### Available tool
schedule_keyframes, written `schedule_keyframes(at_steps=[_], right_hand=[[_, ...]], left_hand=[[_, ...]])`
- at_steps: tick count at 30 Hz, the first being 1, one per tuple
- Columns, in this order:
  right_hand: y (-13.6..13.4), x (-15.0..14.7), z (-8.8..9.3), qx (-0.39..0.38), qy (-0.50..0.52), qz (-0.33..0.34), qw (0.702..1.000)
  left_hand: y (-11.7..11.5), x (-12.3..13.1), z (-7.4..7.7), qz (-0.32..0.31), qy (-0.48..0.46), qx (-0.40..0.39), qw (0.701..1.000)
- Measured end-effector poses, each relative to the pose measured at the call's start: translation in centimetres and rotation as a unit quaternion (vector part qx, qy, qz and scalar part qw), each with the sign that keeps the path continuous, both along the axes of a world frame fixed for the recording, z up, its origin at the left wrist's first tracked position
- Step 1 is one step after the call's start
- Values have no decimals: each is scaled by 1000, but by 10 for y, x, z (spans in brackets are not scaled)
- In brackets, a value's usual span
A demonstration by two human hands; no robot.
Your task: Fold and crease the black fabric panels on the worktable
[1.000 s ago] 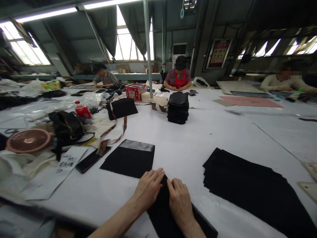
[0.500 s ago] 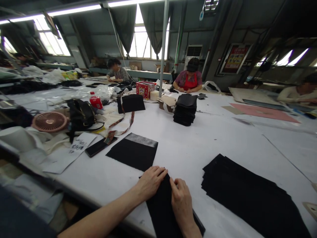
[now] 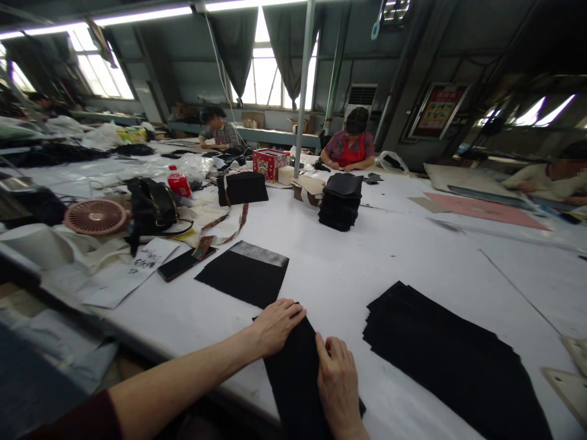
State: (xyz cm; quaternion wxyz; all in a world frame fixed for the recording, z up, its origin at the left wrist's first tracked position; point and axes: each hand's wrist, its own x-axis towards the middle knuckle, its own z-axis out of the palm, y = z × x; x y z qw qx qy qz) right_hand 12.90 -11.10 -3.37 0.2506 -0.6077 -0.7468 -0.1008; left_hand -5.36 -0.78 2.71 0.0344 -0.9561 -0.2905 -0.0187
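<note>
A long piece of black fabric (image 3: 296, 366) lies on the white table in front of me, its near end running out of view. My left hand (image 3: 277, 325) rests on its far end, fingers stretched out and lying flat across the corner. At the fabric's right edge is my right hand (image 3: 337, 376), index finger extended along the edge and the other fingers curled in; the thumb is mostly hidden. Just beyond my left hand lies a flat black panel (image 3: 243, 275) with a greyish shiny band at its far side. To the right a fanned stack of black fabric pieces (image 3: 454, 354) is spread out.
Farther back stand a stack of black pieces (image 3: 340, 201) and a black folded bundle (image 3: 243, 188). A phone (image 3: 186, 264), a pink fan (image 3: 96, 217), a black bag (image 3: 152, 205) and a red bottle (image 3: 178, 182) crowd the left. Co-workers sit across the table (image 3: 293, 244).
The right hand has shifted slightly nearer along the fabric's edge, and less of the dark strip beside its wrist shows. The left hand stays on the far end. The whole view has shifted a little.
</note>
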Motion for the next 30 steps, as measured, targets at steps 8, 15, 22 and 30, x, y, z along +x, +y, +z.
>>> schedule_keyframes(at_steps=[8,15,22,30], right_hand=[[-11,11,-4,10,-12,7,1000],[-26,11,4,-4,11,-11,1000],[-35,18,3,-14,16,-15,1000],[-46,22,3,-22,23,-19,999]], left_hand=[[-7,-2,3,-10,-10,28,1000],[-11,6,7,-28,-16,19,999],[-19,7,6,-43,-27,30,998],[-28,21,10,-50,-16,5,999]])
